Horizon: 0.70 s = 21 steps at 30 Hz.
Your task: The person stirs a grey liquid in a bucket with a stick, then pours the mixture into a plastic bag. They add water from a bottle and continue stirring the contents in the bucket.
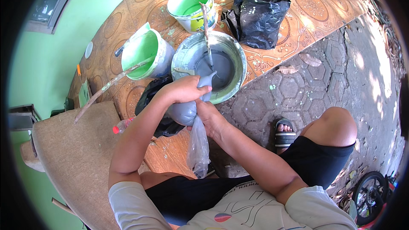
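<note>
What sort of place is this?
Probably a porch or terrace outside a building: ornate orange floor tiles border grey paving with scattered dry leaves, and a pale green wall with a window stands at left.

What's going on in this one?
A person is gripping a plastic bag of grey paste with both bare hands: the left hand is around its upper part, the right hand just below, with clear, loose plastic hanging beneath. The bag's narrow tip points over a basin that holds grey material and a stick. Two buckets, pale green inside, stand beyond and to the left, and a crumpled black bag lies on the tiles.
</note>
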Tool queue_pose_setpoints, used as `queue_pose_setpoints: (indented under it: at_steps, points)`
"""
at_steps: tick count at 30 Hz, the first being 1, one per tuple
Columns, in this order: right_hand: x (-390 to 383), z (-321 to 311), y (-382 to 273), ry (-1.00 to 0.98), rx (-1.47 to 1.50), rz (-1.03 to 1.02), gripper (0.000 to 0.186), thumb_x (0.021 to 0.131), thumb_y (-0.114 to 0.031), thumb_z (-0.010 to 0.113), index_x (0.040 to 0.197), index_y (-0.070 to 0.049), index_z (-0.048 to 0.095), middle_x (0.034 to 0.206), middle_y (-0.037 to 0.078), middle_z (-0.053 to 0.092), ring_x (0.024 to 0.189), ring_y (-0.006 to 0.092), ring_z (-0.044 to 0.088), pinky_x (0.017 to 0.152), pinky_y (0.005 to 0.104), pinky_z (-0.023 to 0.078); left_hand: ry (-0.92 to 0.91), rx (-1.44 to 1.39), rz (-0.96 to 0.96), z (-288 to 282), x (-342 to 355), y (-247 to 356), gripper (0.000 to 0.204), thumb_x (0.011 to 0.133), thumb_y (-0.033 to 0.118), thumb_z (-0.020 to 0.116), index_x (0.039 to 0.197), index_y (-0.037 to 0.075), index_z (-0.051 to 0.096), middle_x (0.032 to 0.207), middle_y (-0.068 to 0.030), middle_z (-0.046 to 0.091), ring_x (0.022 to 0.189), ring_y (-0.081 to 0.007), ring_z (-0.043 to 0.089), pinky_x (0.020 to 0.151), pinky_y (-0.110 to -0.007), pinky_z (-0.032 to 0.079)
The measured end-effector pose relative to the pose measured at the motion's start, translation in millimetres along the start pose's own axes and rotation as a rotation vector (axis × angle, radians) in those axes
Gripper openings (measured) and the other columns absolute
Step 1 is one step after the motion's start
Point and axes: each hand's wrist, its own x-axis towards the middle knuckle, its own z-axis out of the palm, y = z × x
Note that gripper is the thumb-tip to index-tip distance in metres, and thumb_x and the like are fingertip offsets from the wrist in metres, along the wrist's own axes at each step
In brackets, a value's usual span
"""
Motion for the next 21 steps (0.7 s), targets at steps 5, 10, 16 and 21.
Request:
queue_pose_setpoints:
  at_steps: [5,10,16,21]
  points:
    - [2.6,-0.8,1.9,-0.012,0.011,0.006,0.053,0.103,-0.050,0.043,0.126,-0.003,0.049,0.103,0.015,0.065,0.078,0.0291,0.067,0.057,0.0468,0.056,-0.023,-0.018,-0.005,-0.5,-0.6,-0.2,0.063,0.097,0.047,0.055,0.120,-0.012,0.058,0.114,-0.0330,0.065,0.108,-0.0426,0.065,0.096,-0.044,0.048]
    - [-0.4,0.1,-1.0,-0.009,0.008,0.006,0.051,0.104,-0.049,0.042,0.126,-0.003,0.050,0.103,0.015,0.065,0.077,0.0288,0.067,0.056,0.0463,0.056,-0.012,0.012,0.001,-0.2,-0.2,-0.2,0.057,0.098,0.045,0.053,0.118,-0.009,0.061,0.113,-0.0307,0.066,0.107,-0.0426,0.065,0.094,-0.044,0.049]
    - [0.4,0.4,-2.0,0.010,0.017,0.011,0.051,0.104,-0.048,0.043,0.125,-0.003,0.051,0.103,0.015,0.065,0.077,0.0285,0.067,0.056,0.0464,0.057,-0.015,0.008,0.000,-1.2,-0.8,3.6,0.054,0.099,0.043,0.051,0.117,-0.007,0.062,0.112,-0.0296,0.067,0.107,-0.0428,0.064,0.094,-0.045,0.048]
    - [-1.3,2.1,-2.8,0.008,0.009,0.023,0.052,0.103,-0.050,0.043,0.125,-0.003,0.051,0.103,0.015,0.066,0.078,0.0286,0.067,0.057,0.0468,0.057,-0.005,0.021,0.015,-1.3,-2.1,1.7,0.052,0.100,0.041,0.051,0.116,-0.007,0.062,0.113,-0.0289,0.067,0.107,-0.0427,0.064,0.094,-0.045,0.048]
